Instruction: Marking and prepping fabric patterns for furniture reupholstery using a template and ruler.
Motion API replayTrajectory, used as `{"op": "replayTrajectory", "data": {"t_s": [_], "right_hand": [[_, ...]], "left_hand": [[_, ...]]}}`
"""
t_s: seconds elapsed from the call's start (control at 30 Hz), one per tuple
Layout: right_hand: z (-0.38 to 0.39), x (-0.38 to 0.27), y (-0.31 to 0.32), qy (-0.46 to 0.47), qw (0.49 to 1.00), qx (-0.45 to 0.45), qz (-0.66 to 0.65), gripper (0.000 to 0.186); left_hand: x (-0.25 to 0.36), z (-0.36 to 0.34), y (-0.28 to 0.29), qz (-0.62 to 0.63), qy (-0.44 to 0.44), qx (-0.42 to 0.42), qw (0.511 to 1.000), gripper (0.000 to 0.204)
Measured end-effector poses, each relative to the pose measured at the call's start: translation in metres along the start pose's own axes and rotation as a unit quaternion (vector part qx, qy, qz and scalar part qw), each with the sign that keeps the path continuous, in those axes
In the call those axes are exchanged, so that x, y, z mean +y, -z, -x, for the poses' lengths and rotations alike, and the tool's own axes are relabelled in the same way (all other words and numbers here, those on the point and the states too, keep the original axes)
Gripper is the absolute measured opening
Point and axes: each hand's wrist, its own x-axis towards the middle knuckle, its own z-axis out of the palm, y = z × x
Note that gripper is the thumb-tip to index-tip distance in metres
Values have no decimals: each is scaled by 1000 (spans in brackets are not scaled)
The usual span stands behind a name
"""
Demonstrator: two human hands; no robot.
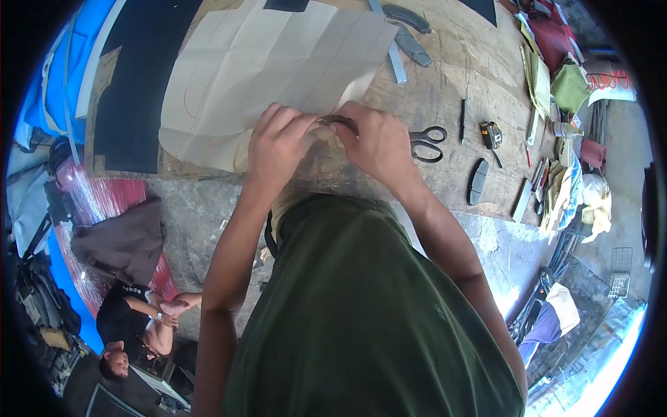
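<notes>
Both hands meet at the near edge of the wooden worktable (445, 97). My left hand (278, 142) is closed, its fingertips pinching at the left end of a small dark curved piece (338, 119). Around the other end of that piece, the thumb and fingers of my right hand (379, 139) are wrapped; its exact kind is partly hidden by them. Beneath and beyond my hands lies a large creased beige sheet (278, 62) with thin red lines drawn on it. Black-handled scissors (427, 144) rest just right of my right hand, their blades hidden behind it.
Right on the table are a black pen (463, 121), a tape measure (490, 135) and a dark oblong pad (478, 182). A metal ruler (397, 62) and dark pads (412, 45) lie farther back. Black material (139, 97) covers the left. A person (132, 323) sits lower left.
</notes>
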Motion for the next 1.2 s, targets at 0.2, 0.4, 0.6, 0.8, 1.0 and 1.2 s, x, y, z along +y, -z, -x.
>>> {"op": "replayTrajectory", "data": {"t_s": [0.2, 0.4, 0.6, 0.8, 1.0, 1.2], "right_hand": [[-7, -1, 6, 2, 999, -32, 30, 16], [-11, -2, 6, 7, 997, -54, 60, 15], [-15, 8, 2, 12, 999, -32, 21, 16], [-20, 18, 1, -35, 986, -24, -160, 13], [-28, 27, 9, -120, 931, -92, -331, 14], [-38, 32, 17, -161, 888, -174, -395, 19]], "left_hand": [[2, -5, 1, 2, -15, -12, 1000, 26], [-1, -9, 1, -4, -21, -34, 999, 24], [-7, -16, -1, 19, -11, -55, 998, 21], [-6, -29, -1, 102, 68, -53, 991, 16], [0, -40, 4, 138, 120, -82, 980, 12], [0, -52, 11, 148, 139, -135, 970, 12]]}}
